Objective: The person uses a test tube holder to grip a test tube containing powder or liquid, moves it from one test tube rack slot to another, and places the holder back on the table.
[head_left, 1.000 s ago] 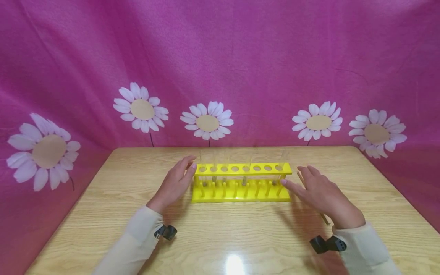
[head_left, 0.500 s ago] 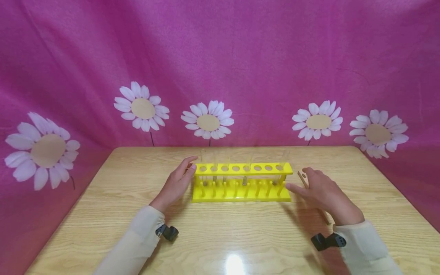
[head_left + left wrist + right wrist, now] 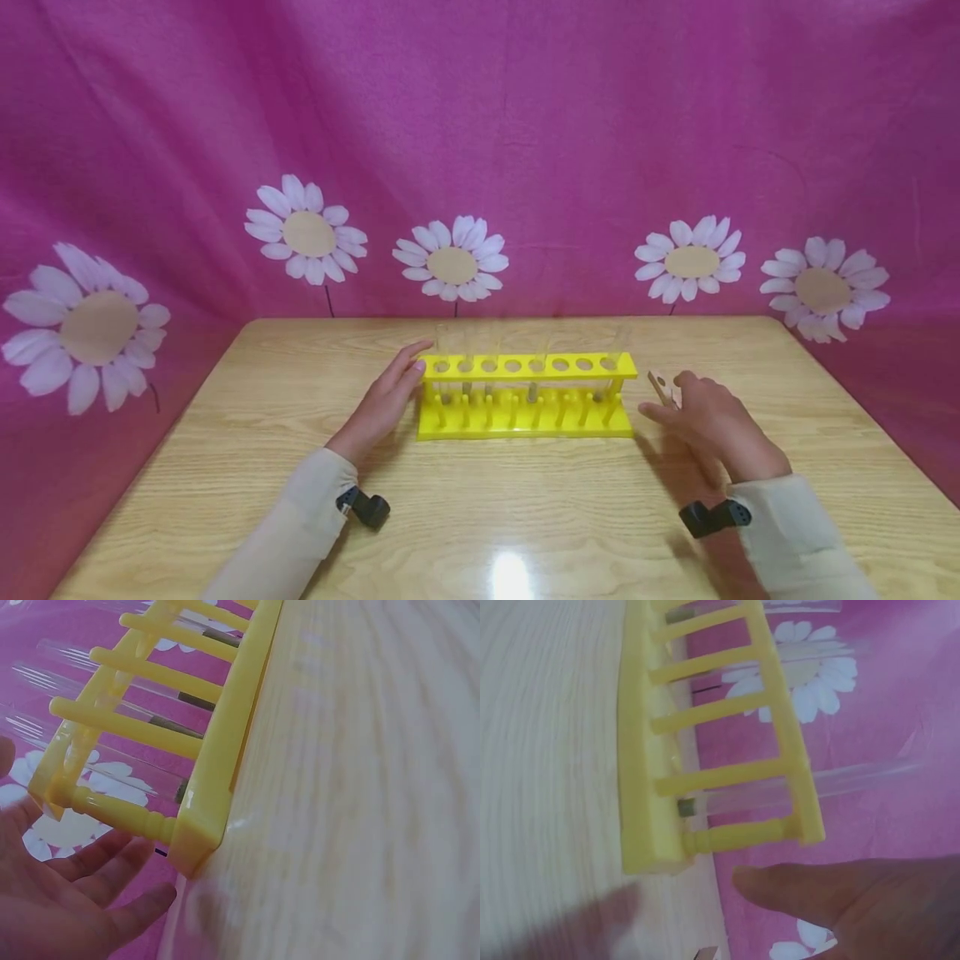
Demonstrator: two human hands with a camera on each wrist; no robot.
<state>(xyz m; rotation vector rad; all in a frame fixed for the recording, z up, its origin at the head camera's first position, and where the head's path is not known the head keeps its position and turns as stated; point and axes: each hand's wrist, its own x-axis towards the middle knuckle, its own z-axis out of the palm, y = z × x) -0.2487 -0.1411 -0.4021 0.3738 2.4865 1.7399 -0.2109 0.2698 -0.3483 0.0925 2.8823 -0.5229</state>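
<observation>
A yellow test tube rack [image 3: 525, 429] stands upright on the wooden table, with several clear test tubes [image 3: 540, 354] in its holes. My left hand [image 3: 382, 408] is at the rack's left end, thumb and forefinger right at the end of the top rail; the left wrist view shows its other fingers spread beside the end post [image 3: 112, 814]. My right hand [image 3: 716, 421] is past the rack's right end, over a thin wooden clamp [image 3: 658, 387] whose lower part it hides. In the right wrist view the right thumb [image 3: 787, 889] stretches toward the end post [image 3: 739, 834], apart from it.
The pale wooden table [image 3: 390, 533] spreads around the rack on all sides. Behind it hangs a magenta cloth [image 3: 525, 167] printed with white daisies. A small black camera [image 3: 367, 508] is strapped to each cream sleeve.
My right hand has drawn away to the right from the rack's end, its fingers bending down over the wooden clamp. The clamp's lower end has gone out of sight. My left hand has stayed put.
</observation>
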